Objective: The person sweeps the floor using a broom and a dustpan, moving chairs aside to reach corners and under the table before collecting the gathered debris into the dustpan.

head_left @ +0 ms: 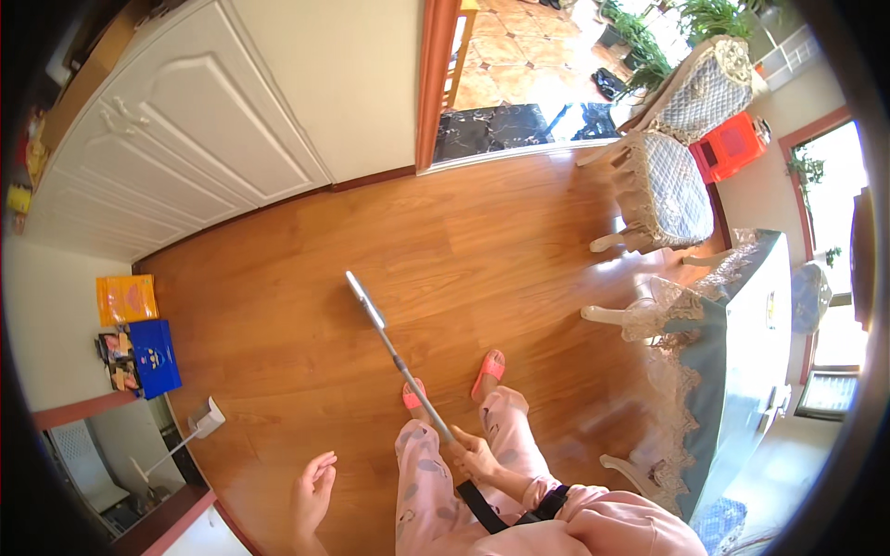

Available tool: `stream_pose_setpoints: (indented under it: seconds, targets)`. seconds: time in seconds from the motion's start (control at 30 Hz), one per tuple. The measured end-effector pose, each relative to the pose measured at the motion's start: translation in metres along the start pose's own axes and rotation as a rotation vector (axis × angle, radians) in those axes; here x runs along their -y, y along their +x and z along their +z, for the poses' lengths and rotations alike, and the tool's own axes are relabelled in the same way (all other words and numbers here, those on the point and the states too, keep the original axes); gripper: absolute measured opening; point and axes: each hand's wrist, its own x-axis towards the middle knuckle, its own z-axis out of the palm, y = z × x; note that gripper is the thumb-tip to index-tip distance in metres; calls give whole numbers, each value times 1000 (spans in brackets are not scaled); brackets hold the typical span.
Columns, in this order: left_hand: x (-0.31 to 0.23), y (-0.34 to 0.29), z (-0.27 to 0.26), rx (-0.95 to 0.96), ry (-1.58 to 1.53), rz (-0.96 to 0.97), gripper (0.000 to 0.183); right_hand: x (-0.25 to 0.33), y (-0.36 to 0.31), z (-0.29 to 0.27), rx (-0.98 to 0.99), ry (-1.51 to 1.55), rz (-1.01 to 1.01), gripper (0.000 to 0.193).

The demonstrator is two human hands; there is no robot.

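Observation:
My right hand (pixel 473 454) is wrapped round the grey pole of a mop (pixel 404 368) in front of my legs. The pole slants forward and left to a narrow, pale head (pixel 364 298) over the wood floor; whether the head touches the boards I cannot tell. My left hand (pixel 313 491) hangs free at the lower left, fingers loosely bent and nothing in them. Below the pole are my feet in pink slippers (pixel 492 363), and a black strap (pixel 482 506) lies by my right wrist.
A long-handled dustpan (pixel 208 422) stands by the left doorway, near blue (pixel 155 359) and yellow boxes (pixel 127 299). White cabinets (pixel 185 120) line the far left. At right are a cloth-covered table (pixel 709 389), a padded chair (pixel 663 190) and a red crate (pixel 731 148). A threshold (pixel 491 130) leads to tiles.

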Motion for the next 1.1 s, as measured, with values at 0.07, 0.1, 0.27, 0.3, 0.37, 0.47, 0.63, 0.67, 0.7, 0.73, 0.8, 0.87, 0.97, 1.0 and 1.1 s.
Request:
stream_pose_setpoints:
  seconds: [0.07,0.1,0.27,0.3,0.37,0.47,0.63,0.67,0.7,0.73,0.8,0.87,0.97,1.0,1.1]
  targets:
    - [-12,5,-5,-22,14,39,28,19,2,-17,-76,67,-28,51]
    - [-16,7,-7,-24,22,45,28,39,4,-27,-108,112,-5,47]
    - [-72,12,1,-15,13,-10,31,149,51,-127,-407,30,-274,36]
    - [-88,26,19,26,4,18,31,128,108,-207,-565,-99,-638,30]
    - [-99,28,32,-51,-20,-76,31,206,136,-250,-517,277,-519,25]
    - [-121,40,57,20,-25,-122,30,293,196,-337,-803,-90,-493,28]
    - [-169,73,94,59,17,-134,30,401,238,-425,-867,-323,-378,27]
    - [-178,80,101,63,-19,-133,30,401,250,-439,-904,-350,-416,28]
    - [-184,90,109,103,-34,-122,30,395,252,-470,-968,-387,-454,30]
    - [-190,90,111,79,-31,-133,30,374,272,-438,-1058,-502,-450,33]
    - [-203,85,107,21,-11,-151,30,327,280,-340,-1015,-461,-395,34]
    - [-212,91,111,45,0,-119,30,254,254,-301,-848,-748,-556,50]
    - [-232,96,114,15,2,-101,30,201,174,-225,-551,-688,-478,51]
    - [-236,98,116,27,1,-94,30,181,153,-216,-460,-674,-518,52]
    - [-243,96,117,18,1,-82,30,167,103,-174,-135,-655,-327,56]
